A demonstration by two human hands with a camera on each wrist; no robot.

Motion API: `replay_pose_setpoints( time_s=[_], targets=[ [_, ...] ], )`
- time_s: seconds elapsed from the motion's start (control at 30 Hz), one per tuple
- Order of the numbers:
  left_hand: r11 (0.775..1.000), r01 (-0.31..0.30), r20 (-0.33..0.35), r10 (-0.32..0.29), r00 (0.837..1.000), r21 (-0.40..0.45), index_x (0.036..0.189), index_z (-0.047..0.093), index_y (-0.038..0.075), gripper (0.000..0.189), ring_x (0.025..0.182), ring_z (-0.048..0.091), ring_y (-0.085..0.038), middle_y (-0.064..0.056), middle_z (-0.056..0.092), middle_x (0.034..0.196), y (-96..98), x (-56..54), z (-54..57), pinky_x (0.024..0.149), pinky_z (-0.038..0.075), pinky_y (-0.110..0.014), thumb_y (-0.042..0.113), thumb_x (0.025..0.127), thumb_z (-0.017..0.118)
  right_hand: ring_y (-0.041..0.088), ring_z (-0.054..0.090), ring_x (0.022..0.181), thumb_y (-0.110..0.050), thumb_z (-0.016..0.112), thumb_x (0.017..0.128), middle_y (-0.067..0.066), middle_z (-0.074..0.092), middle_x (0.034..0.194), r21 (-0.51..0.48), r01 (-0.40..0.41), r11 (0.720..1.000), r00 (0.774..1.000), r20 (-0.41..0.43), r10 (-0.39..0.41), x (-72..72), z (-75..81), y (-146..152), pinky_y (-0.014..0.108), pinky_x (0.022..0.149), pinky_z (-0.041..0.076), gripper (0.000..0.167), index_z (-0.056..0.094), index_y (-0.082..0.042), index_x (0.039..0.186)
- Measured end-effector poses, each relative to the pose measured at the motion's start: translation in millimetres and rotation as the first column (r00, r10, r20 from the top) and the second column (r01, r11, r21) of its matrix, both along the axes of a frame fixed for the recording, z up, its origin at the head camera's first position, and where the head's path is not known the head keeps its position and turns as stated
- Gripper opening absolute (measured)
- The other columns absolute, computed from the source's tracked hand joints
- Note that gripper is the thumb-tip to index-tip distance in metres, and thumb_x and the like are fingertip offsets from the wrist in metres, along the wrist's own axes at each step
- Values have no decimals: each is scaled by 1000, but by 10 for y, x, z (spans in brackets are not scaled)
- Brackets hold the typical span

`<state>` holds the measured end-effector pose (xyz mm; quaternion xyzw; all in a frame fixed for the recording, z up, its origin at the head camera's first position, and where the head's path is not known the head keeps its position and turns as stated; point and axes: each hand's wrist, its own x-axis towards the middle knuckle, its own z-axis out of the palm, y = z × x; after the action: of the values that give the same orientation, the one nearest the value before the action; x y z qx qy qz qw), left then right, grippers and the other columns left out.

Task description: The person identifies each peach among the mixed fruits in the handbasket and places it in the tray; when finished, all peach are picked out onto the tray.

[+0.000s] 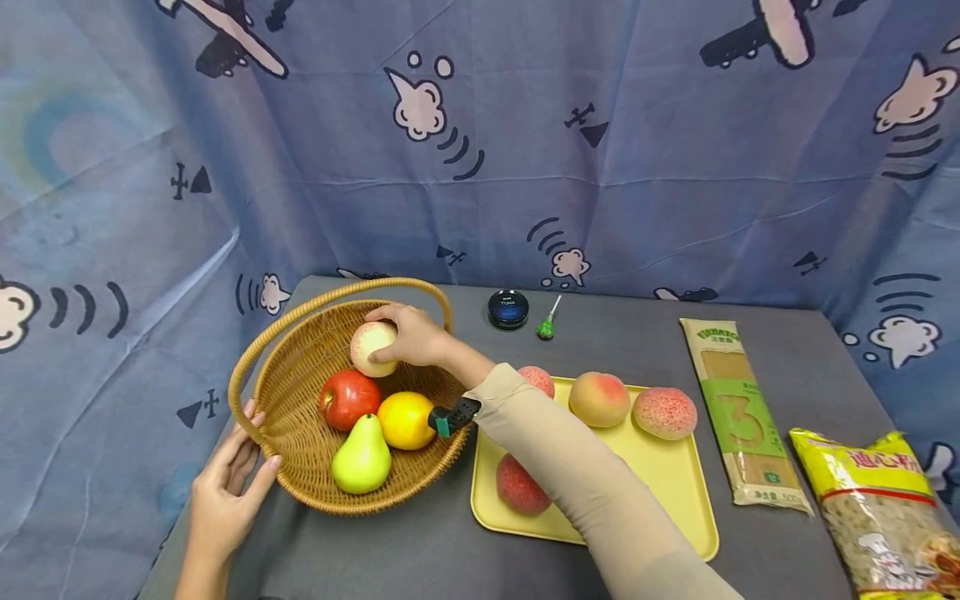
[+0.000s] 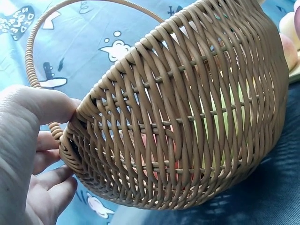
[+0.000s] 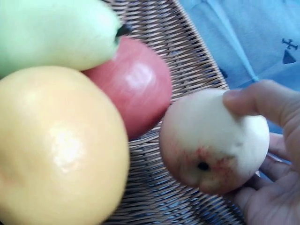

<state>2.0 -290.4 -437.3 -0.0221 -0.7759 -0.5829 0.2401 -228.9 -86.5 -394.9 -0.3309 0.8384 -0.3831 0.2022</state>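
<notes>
A wicker basket (image 1: 300,400) with a tall arched handle stands on the left of the table. My left hand (image 1: 225,492) grips its left rim, thumb on the wicker edge (image 2: 86,105) and fingers around the handle's base. Inside the basket, my right hand (image 1: 412,335) holds a pale, pink-blushed peach (image 3: 211,140) between thumb and fingers near the back wall. Close beside that peach lies a red apple (image 1: 349,400). A green pear (image 1: 362,457) and a yellow-orange fruit like a lemon (image 1: 406,420) sit towards the basket's front.
Right of the basket, a yellow tray (image 1: 667,492) bears several peaches (image 1: 598,399), partly hidden by my right sleeve. Behind are a tuna tin (image 1: 507,309) and a green lollipop (image 1: 547,327). A noodle packet (image 1: 742,417) and a pasta bag (image 1: 881,517) lie at the right.
</notes>
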Motion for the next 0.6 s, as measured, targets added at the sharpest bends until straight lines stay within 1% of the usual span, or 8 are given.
replay_pose_setpoints(
  time_s=[0.07, 0.17, 0.33, 0.43, 0.5, 0.6],
  targets=[
    [1000, -6, 10, 6, 1000, 1, 133, 43, -16, 57, 134, 43, -11, -29, 33, 147, 0, -1, -1, 104, 39, -15, -26, 79, 55, 22, 52, 113, -23, 76, 80, 7, 52, 134, -43, -8, 999, 1000, 14, 9, 11, 53, 26, 26, 83, 52, 59, 54, -12, 134],
    [1000, -2, 3, 2, 1000, -2, 133, 43, -16, 57, 133, 43, -10, -29, 32, 147, -8, -2, -12, 104, 39, -15, -26, 79, 55, 21, 52, 112, -21, 76, 80, 8, 51, 133, -106, -35, 994, 999, 17, 37, 31, 121, 71, 23, 84, 51, 60, 53, -12, 135],
    [1000, 17, -11, -17, 1000, 3, 133, 42, -18, 55, 133, 43, -8, -27, 31, 149, -26, 5, -36, 103, 39, -14, -26, 79, 54, 18, 51, 110, -18, 76, 79, 7, 51, 130, -219, -107, 970, 993, 18, 114, 82, 218, 179, 22, 85, 50, 58, 55, -11, 132],
    [1000, 24, -8, -24, 1000, 4, 133, 42, -18, 55, 133, 43, -7, -26, 30, 150, -31, 10, -43, 103, 39, -14, -26, 80, 54, 16, 51, 109, -18, 76, 79, 6, 51, 129, -285, -147, 947, 987, 26, 161, 128, 271, 259, 22, 86, 52, 56, 55, -12, 131],
    [1000, 26, -11, -26, 1000, 2, 133, 42, -17, 55, 133, 43, -6, -24, 31, 150, -30, 11, -43, 102, 40, -13, -26, 80, 54, 15, 52, 109, -16, 76, 79, 6, 51, 131, -333, -171, 927, 981, 31, 191, 164, 300, 315, 23, 87, 52, 56, 55, -12, 131],
    [1000, 29, -30, -29, 999, -1, 132, 42, -18, 54, 132, 44, -6, -22, 32, 150, -27, 9, -41, 101, 40, -12, -26, 80, 54, 15, 54, 108, -10, 75, 79, 7, 52, 133, -418, -198, 887, 969, 54, 241, 219, 329, 403, 24, 90, 52, 58, 53, -8, 133]
  ],
)
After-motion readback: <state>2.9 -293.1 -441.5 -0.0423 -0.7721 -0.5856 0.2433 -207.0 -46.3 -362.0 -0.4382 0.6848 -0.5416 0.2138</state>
